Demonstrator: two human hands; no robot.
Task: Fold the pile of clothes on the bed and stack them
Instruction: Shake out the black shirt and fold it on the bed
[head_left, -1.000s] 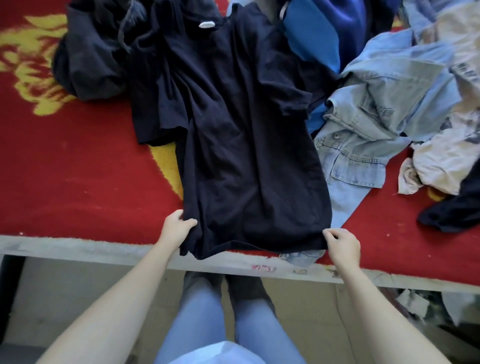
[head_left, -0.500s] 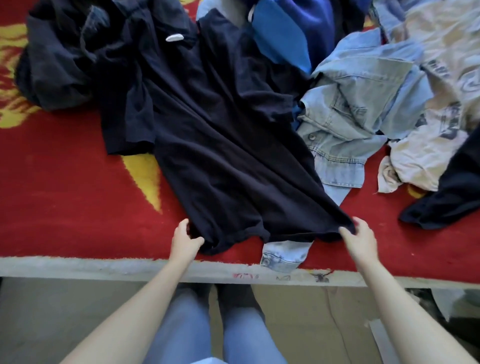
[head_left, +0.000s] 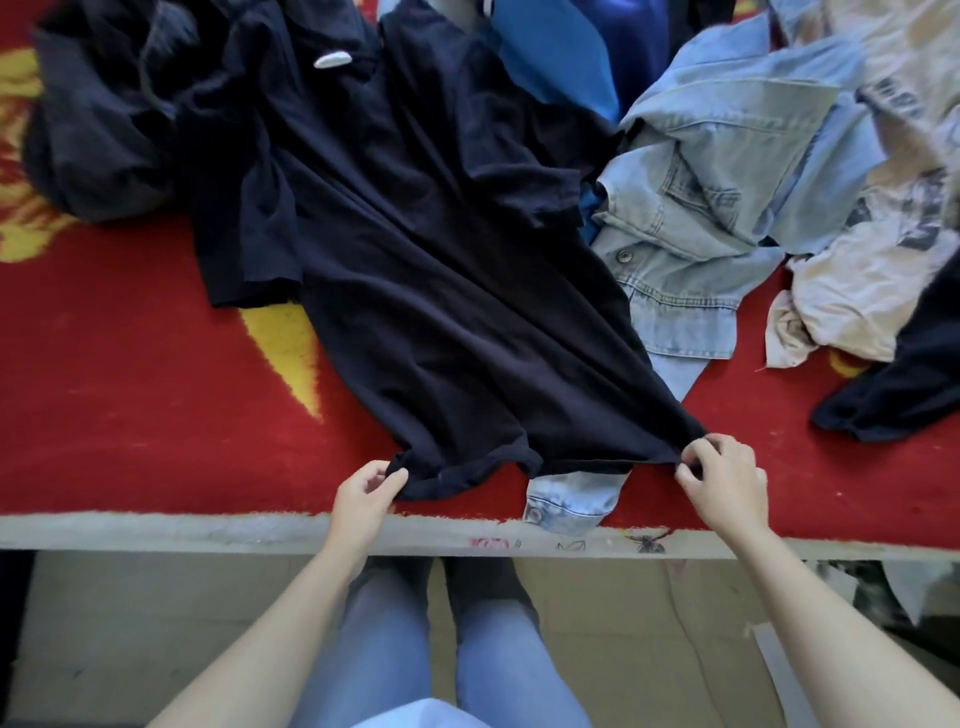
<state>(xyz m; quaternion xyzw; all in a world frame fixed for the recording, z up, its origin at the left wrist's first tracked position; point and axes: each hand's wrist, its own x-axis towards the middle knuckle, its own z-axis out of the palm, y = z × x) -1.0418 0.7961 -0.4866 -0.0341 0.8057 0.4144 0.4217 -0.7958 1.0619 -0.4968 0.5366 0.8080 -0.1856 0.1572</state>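
A: Both hands are down at the near edge of the bed, and they've got the dark navy T-shirt by its hem.

B: The left hand has its fingers clamped on the left hem corner, which is bunched and curled. The right hand has its fingers pinched together on the right hem corner, and the cloth runs taut up from there.

A: The shirt lies flat on the red cover, collar toward the far edge, white neck label showing, one short sleeve out to the left.

B: To its right is a crumpled light denim shirt; one denim cuff pokes out from under the navy hem, right at the near edge between the two hands.

A: Further right, a cream printed garment, with a dark piece just beside it. At the far left, a heap of dark clothes; something blue at the far edge.
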